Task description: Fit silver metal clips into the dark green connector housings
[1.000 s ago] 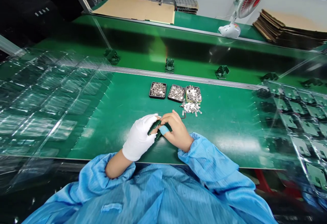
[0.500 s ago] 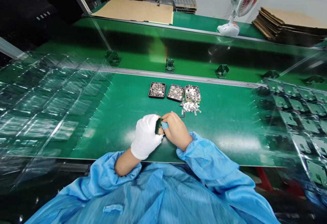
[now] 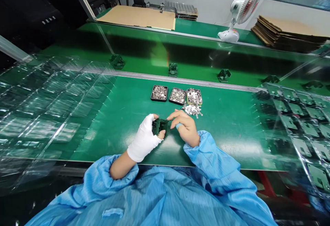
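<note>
My left hand [image 3: 145, 138], in a white glove with bare fingertips, grips a green circuit board [image 3: 161, 125] between thumb and fingers. Just right of the board is my right hand [image 3: 186, 127], bare with a blue band on one finger. Its fingers are apart, with the fingertips near the board's right edge; nothing shows between them. Beyond the hands stand a left tray [image 3: 159, 99], a middle tray [image 3: 176, 102] and a right tray [image 3: 201, 101], filled with small metal parts. Loose silvery metal pieces [image 3: 193, 110] lie in front of the right tray.
Clear plastic trays [image 3: 59, 102] cover the left side. A compartment tray [image 3: 296, 135] with green boards stands at the right. Behind a metal rail [image 3: 180, 80] sit several boards, including one upright board [image 3: 173, 69]. A white fan [image 3: 229, 35] and stacked cardboard [image 3: 286, 35] are farther back.
My right hand has moved right, away from my left hand, and its fingers have spread. The board in my left hand now shows more fully. The whole view has shifted slightly.
</note>
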`<control>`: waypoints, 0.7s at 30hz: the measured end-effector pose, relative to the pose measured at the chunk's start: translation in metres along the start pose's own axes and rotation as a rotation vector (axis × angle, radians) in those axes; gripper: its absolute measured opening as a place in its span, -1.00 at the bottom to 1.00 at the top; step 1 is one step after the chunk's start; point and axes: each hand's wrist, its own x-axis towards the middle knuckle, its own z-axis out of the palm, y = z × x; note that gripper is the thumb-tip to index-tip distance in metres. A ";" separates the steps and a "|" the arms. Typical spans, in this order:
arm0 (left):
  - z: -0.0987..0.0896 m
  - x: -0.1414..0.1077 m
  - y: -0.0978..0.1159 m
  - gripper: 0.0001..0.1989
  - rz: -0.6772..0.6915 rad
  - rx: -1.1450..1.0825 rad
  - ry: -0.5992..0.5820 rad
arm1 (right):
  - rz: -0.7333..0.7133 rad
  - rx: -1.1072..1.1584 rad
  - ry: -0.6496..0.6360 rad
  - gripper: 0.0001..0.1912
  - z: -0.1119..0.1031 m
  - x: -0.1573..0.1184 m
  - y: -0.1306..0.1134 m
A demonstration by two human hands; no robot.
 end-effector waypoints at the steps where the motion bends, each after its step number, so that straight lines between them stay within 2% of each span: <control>1: -0.001 0.000 0.000 -0.60 -0.003 0.000 -0.002 | 0.024 0.021 0.047 -0.76 0.000 0.001 0.000; 3: -0.003 0.001 -0.001 -0.58 0.003 -0.007 -0.011 | 0.044 0.039 0.070 -0.78 0.000 0.002 -0.001; 5: -0.002 0.000 -0.003 -0.57 0.010 -0.025 -0.026 | 0.037 0.032 0.025 -0.78 0.003 0.003 -0.002; 7: -0.001 -0.001 -0.008 -0.53 0.008 -0.053 -0.052 | 0.041 -0.012 0.000 -0.79 0.006 0.002 -0.002; 9: 0.000 -0.004 -0.013 -0.51 -0.013 -0.078 -0.095 | 0.064 -0.093 0.030 -0.80 0.004 0.002 0.001; 12: -0.001 -0.006 -0.022 -0.52 -0.070 -0.110 -0.156 | 0.116 -0.249 0.140 -0.80 -0.011 0.012 0.013; 14: -0.003 -0.007 -0.026 -0.52 -0.087 -0.146 -0.175 | 0.170 -0.406 0.156 -0.79 -0.028 0.028 0.022; 16: -0.006 -0.006 -0.030 -0.51 -0.082 -0.203 -0.186 | 0.262 -0.657 0.005 -0.75 -0.043 0.050 0.030; 18: -0.010 -0.005 -0.035 -0.48 -0.087 -0.269 -0.186 | 0.359 -0.891 -0.237 -0.70 -0.053 0.072 0.037; 19: -0.011 -0.005 -0.037 -0.48 -0.102 -0.296 -0.183 | 0.391 -0.965 -0.332 -0.69 -0.054 0.081 0.040; 21: -0.013 -0.004 -0.042 -0.48 -0.148 -0.325 -0.175 | 0.412 -1.027 -0.428 -0.71 -0.053 0.095 0.046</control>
